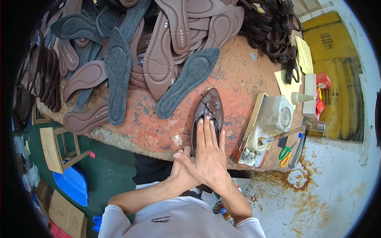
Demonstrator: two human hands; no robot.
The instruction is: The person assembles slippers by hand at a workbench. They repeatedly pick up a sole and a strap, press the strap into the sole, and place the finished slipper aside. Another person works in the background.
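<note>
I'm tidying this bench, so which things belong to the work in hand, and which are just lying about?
Belonging: brown shoe, right hand at its opening; probably the piled insoles.

Apparently just lying about: scissors, hammer, yellow papers.

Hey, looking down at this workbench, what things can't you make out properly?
All in the head view:
- Part of the shoe's opening: covered by the right hand.
- Some of the left hand's fingers: hidden by the right hand.
- Far end of the insole pile: cut off by the top edge.
</note>
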